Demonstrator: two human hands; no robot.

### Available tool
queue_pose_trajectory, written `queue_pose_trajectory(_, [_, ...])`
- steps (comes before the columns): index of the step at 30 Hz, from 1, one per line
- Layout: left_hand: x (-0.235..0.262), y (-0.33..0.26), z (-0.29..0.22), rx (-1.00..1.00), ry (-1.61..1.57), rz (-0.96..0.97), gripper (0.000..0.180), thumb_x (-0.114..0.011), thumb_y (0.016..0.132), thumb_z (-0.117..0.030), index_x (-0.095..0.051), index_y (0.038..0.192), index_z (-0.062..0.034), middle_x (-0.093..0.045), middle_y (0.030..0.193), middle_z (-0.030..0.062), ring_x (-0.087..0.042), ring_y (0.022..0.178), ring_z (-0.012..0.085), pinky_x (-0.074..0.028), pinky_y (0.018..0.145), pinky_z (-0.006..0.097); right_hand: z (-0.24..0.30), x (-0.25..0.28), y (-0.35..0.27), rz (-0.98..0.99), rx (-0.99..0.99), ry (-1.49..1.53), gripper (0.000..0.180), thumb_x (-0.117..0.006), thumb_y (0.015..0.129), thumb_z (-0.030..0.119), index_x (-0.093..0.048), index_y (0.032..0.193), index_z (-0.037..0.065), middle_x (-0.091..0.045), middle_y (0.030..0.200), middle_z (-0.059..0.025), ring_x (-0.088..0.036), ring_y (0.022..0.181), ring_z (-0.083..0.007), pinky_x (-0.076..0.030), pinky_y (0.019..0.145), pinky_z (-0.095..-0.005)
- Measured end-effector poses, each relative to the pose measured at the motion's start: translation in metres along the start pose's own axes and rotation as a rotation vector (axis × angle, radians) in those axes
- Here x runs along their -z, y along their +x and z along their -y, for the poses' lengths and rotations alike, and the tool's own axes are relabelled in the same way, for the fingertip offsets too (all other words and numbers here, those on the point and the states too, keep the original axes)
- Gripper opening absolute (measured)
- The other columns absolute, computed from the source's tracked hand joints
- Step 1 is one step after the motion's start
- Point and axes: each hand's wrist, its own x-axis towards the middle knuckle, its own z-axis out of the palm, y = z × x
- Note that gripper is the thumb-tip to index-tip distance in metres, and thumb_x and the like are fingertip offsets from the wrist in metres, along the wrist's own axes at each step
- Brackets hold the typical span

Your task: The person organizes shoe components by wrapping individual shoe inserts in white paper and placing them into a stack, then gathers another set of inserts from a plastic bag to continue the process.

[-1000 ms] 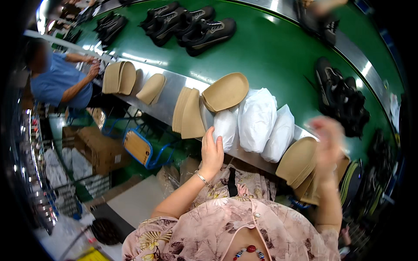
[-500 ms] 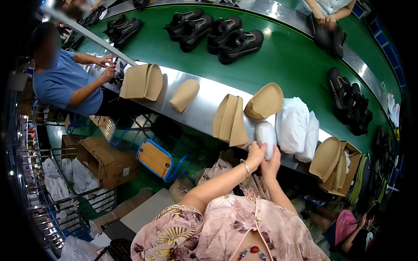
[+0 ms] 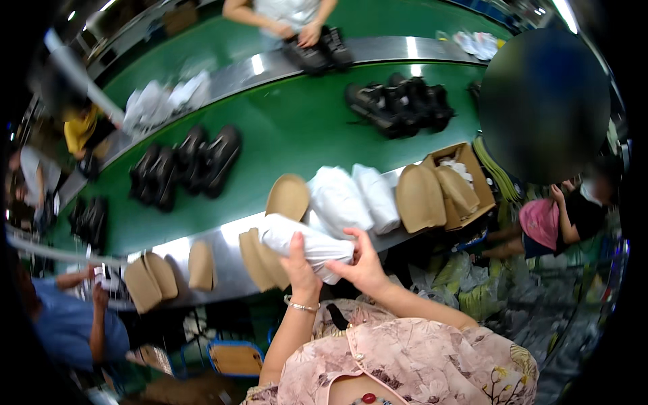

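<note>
Between my two hands is a white wrapped bundle [image 3: 304,241], long and rounded, with a creased wrapper; what it contains is hidden. The fingers and thumb of my left hand [image 3: 301,270] grip its lower left side. My right hand [image 3: 364,267] holds the gathered right end between thumb and fingers. Just beyond lie two more white wrapped bundles [image 3: 341,199] on the metal ledge. Tan moulded card inserts [image 3: 287,194] stand behind the bundle, and a stack of tan inserts [image 3: 256,260] is next to my left hand.
More tan inserts [image 3: 420,197] lean beside an open cardboard box [image 3: 469,158] on the right. Black shoes [image 3: 185,165] sit on the green conveyor belt [image 3: 290,135]. A co-worker in blue [image 3: 71,324] works at left; another person's hands [image 3: 297,30] handle black shoes across the belt.
My view has swung to the right. The wrapped bundle is lifted off the ledge toward me and tipped sideways, and my right hand has shifted to its gathered end.
</note>
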Motion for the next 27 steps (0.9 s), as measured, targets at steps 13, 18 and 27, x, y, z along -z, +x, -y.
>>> queue_pose_trajectory(13, [-0.230,0.048,0.170,0.278,0.346,0.478,0.052,-0.061,0.086,-0.035,-0.049,0.115,0.0063,-0.057,0.108,0.0103,-0.053,0.097,0.0150,-0.043,0.083,0.028,0.077,0.233,0.080,-0.563,0.200,-0.158,0.057,-0.077,0.069,0.010,-0.040,0.110,0.000,-0.054,0.099,-0.0104,-0.053,0.091,-0.0158,-0.047,0.078,-0.0287])
queue_pose_trajectory(18, [-0.346,0.118,0.246,-0.454,0.843,0.643,0.040,-0.056,0.090,-0.022,-0.048,0.118,0.0057,-0.058,0.108,0.0177,-0.059,0.096,0.0244,-0.046,0.083,0.033,0.126,0.435,0.142,-0.882,0.353,-0.512,0.048,-0.075,0.067,0.011,-0.043,0.101,0.000,-0.059,0.088,-0.0143,-0.057,0.078,-0.0199,-0.048,0.070,-0.0341])
queue_pose_trajectory(27, [-0.507,0.233,0.376,-0.989,1.402,0.833,0.054,-0.062,0.079,-0.012,-0.039,0.123,0.0067,-0.046,0.124,0.0259,-0.044,0.116,0.0384,-0.038,0.098,0.040,0.158,0.515,0.307,-0.553,0.024,-1.219,0.047,-0.068,0.065,0.018,-0.040,0.096,-0.003,-0.060,0.086,-0.0263,-0.060,0.080,-0.0411,-0.050,0.071,-0.0453])
